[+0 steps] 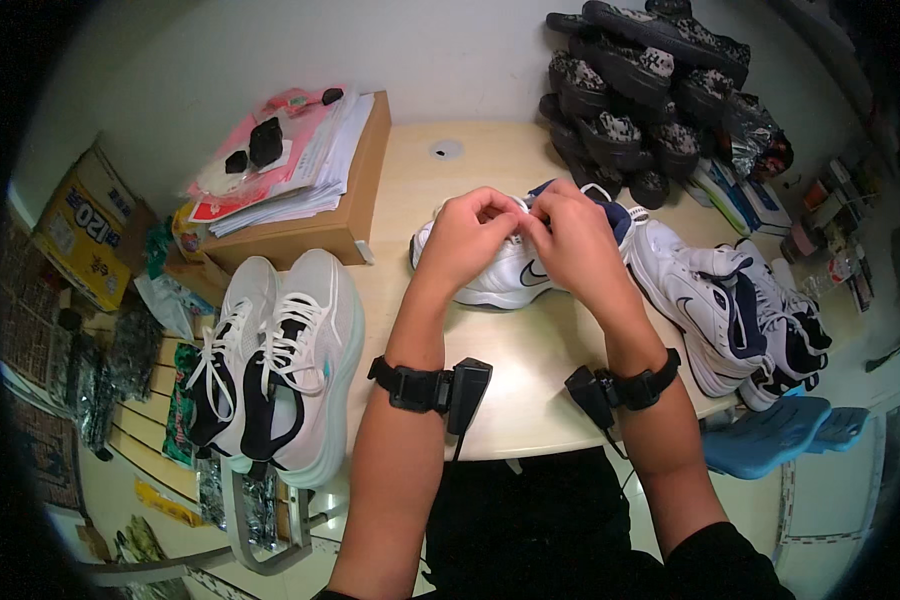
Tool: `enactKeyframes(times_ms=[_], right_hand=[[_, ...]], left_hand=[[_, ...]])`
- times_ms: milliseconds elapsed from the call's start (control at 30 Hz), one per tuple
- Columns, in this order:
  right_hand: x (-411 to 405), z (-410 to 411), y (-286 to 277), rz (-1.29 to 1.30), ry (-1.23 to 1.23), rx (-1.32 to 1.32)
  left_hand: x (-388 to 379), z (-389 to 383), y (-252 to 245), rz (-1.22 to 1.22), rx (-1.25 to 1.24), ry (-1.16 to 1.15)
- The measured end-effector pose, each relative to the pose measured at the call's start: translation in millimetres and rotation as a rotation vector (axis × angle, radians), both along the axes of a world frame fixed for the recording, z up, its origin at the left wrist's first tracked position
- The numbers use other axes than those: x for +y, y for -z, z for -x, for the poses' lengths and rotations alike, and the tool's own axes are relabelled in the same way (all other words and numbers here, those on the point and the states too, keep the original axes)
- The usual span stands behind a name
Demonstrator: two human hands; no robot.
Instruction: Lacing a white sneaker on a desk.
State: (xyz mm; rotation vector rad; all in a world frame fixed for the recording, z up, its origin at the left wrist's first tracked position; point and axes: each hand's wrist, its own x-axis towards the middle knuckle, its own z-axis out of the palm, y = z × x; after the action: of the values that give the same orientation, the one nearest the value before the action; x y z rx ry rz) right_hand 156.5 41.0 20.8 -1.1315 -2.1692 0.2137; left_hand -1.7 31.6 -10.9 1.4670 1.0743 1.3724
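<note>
A white Nike sneaker [506, 289] with a navy collar lies on the table in front of me, toe pointing left. Over its lacing, my left hand [474, 229] and my right hand [576, 238] meet fingertip to fingertip. Both pinch the white shoelace, though the fingers hide most of it. A matching white Nike sneaker [671, 277] rests just right of my right hand, its heel toward me. Each forearm carries a strapped-on black device.
Pale sneakers with tied laces [322, 352] stand at the left table edge. Behind them is a cardboard box [364, 180] topped with papers. Dark patterned shoes [615, 135] are piled at the back right. Another white-and-black pair [784, 322] sits far right, above blue chairs [765, 435].
</note>
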Motion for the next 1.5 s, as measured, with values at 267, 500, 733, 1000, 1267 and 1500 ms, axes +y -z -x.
enactKeyframes(times_ms=[267,500,733,1000,1267,1500], right_hand=[[23.4,-3.8,13.2,0.21,-0.161,0.47],[2.1,-5.8,13.0,0.094,-0.17,0.461],[-3.1,-7.8,17.4,-0.095,-0.093,0.231],[5.1,-12.9,13.2,0.175,-0.281,0.643],[-4.2,-6.8,21.4,-0.129,-0.123,0.214],[7.7,-20.1,14.1,0.23,-0.35,0.71]], left_hand=[[0.5,-6.4,2.7,-0.034,0.0,0.07],[-4.5,4.4,3.1,-0.001,-0.052,0.092],[-2.6,3.4,3.6,0.094,-0.602,0.114],[-6.2,-0.6,-0.6,-0.016,-0.12,0.11],[6.3,18.9,17.2,-0.143,-0.848,0.181],[-7.4,-7.8,-2.3,-0.125,0.129,0.133]])
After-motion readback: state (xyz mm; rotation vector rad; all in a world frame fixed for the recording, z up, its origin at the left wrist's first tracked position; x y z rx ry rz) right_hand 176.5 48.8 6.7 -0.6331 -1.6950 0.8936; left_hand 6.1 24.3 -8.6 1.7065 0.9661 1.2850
